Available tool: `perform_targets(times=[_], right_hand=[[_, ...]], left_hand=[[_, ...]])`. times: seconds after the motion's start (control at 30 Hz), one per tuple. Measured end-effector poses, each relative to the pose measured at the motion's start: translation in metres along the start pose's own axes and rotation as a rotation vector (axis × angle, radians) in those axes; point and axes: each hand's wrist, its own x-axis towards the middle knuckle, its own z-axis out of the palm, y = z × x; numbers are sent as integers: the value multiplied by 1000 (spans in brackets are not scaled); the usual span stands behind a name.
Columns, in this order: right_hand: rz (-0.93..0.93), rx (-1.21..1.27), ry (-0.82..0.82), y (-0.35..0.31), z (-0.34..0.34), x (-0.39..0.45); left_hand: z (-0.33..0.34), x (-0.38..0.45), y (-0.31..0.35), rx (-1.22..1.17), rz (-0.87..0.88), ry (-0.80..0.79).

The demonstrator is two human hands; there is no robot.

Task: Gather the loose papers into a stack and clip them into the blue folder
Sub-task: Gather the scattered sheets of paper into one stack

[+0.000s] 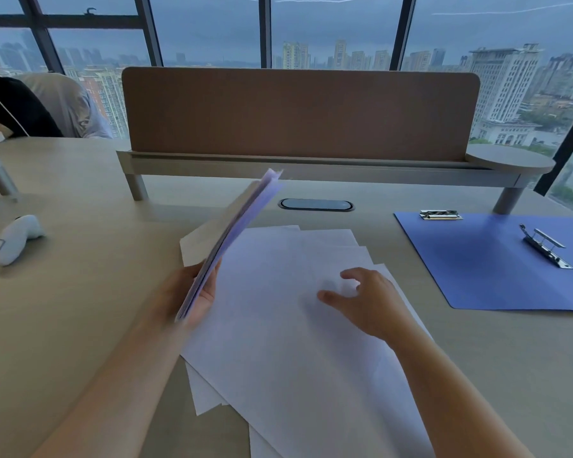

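Several loose white sheets (pixel 278 342) lie fanned out on the desk in front of me. My left hand (pixel 192 292) grips a thin stack of papers (pixel 235 229), held tilted up on edge above the left side of the sheets. My right hand (pixel 361 299) hovers on top of the loose sheets with fingers spread and curled, holding nothing. The blue folder (pixel 497 269) lies open flat at the right, with a metal clip (pixel 546 247) on its inside and a second clip (pixel 440 214) at its top left edge.
A brown divider panel (pixel 298 114) on a raised shelf closes off the back of the desk (pixel 80 292). A cable port (pixel 315 204) sits below it. A white handheld device (pixel 15 238) lies at the far left. Another person sits at the back left.
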Motion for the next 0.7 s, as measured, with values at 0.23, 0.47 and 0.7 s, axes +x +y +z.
perform_targets(times=[0.23, 0.47, 0.7], right_hand=[[7, -3, -54, -4, -4, -5], [-33, -351, -114, -16, 1, -20], [73, -396, -169, -26, -3, -25]], left_hand=[[-1, 5, -5, -40, -40, -44], [0, 4, -8, -76, 35, -31], [12, -8, 1, 42, 89, 89]])
